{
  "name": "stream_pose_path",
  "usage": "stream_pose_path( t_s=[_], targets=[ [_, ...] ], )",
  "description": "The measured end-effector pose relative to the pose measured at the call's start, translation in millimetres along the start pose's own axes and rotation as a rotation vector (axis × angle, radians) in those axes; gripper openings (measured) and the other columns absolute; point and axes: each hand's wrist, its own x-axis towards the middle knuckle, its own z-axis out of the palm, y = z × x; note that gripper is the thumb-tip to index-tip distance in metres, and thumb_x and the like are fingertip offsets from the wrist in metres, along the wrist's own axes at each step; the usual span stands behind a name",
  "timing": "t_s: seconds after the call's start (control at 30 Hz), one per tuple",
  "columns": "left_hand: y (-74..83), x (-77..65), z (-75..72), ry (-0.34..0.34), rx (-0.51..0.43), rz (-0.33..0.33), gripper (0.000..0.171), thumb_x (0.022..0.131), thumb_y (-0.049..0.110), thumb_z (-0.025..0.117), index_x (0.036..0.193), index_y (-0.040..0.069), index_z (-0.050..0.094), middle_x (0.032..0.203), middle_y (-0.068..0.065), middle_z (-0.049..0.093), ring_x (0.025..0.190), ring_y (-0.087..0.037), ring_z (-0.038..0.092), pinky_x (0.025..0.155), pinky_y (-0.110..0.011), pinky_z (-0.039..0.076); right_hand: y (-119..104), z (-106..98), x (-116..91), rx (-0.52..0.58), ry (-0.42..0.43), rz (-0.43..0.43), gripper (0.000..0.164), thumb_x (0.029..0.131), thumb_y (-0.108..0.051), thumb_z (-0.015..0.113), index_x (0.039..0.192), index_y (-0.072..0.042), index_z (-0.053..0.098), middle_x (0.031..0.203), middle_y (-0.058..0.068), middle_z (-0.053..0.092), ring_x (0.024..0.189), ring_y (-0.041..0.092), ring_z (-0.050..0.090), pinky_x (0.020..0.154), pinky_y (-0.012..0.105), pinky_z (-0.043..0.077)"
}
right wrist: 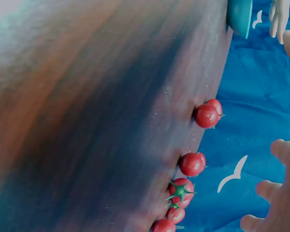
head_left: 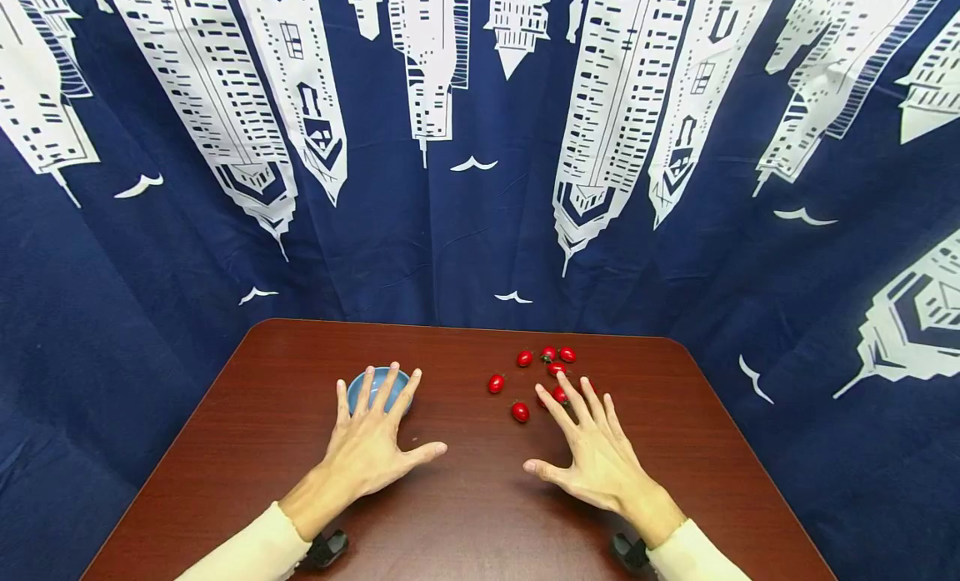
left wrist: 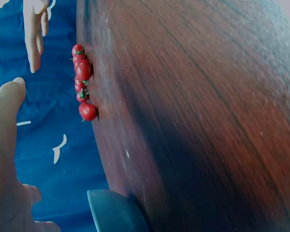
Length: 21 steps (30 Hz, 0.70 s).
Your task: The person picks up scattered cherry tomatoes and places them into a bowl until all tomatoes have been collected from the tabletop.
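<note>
Left hand: the left hand [head_left: 367,452] is free, palm down, fingers fanned wide and thumb stuck out toward the middle. It's up in the air, its fingers covering part of the bowl from the head view; the left wrist view shows a gap between them.
Right hand: pretty much a mirror image, tbh. The right hand [head_left: 600,460] is also free and spread, raised above the surface [head_left: 480,498], fingertips overlapping the nearest tomatoes from the head view.
Blue bowl: the bowl [left wrist: 116,212] sits on the left part of the surface, toward the far side, well apart from the red stuff.
Tomatoes: small red tomatoes [head_left: 520,412], some with green stems showing, scattered right of centre near the far edge. A few bunch up tight, while a couple sit off to the left. Fingers hide some, so can't give you an exact count.
Backdrop: dark blue cloth [head_left: 495,214] with white upside-down buildings and little white birds.
Sleeves: cream sleeves [head_left: 247,548], plus a black gadget [head_left: 327,549] under each wrist.
</note>
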Motion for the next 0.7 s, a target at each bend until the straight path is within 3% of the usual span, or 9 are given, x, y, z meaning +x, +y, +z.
stream_pose_path(
  t_s=[0.27,0.43,0.57,0.7],
  targets=[
    [-15.3,6.2,0.9,0.037,-0.012,-0.034,0.119,0.092,0.092,0.072,0.186,0.033,0.031,0.193,-0.014,0.032,0.178,-0.055,0.028,0.137,-0.089,0.016,-3.0,-2.1,7.1,0.023,0.011,-0.024,0.108,0.096,-0.085,0.075,0.185,-0.038,0.034,0.195,0.004,0.029,0.178,0.05,0.031,0.143,0.074,0.025],
    [-31.7,9.8,-0.5,0.017,-0.06,-0.098,0.12,0.093,0.088,0.076,0.187,0.03,0.029,0.192,-0.019,0.032,0.176,-0.057,0.031,0.138,-0.085,0.022,-8.4,0.6,12.3,0.019,0.017,-0.043,0.106,0.098,-0.083,0.074,0.185,-0.038,0.034,0.193,0.003,0.034,0.176,0.047,0.037,0.139,0.073,0.035],
    [-42.8,13.1,-2.3,-0.011,-0.109,-0.149,0.12,0.094,0.082,0.08,0.187,0.024,0.029,0.188,-0.024,0.036,0.167,-0.057,0.043,0.13,-0.08,0.041,-13.8,2.6,17.3,0.029,0.023,-0.072,0.103,0.099,-0.08,0.075,0.184,-0.034,0.038,0.191,0.005,0.04,0.172,0.047,0.044,0.134,0.073,0.043],
    [-50.7,17.2,-3.6,-0.019,-0.166,-0.171,0.12,0.094,0.07,0.088,0.183,0.01,0.034,0.179,-0.029,0.047,0.154,-0.056,0.055,0.113,-0.074,0.058,-20.6,2.6,22.7,0.059,0.004,-0.092,0.101,0.101,-0.076,0.076,0.184,-0.035,0.036,0.191,0.002,0.04,0.173,0.044,0.045,0.133,0.07,0.046]
  ],
)
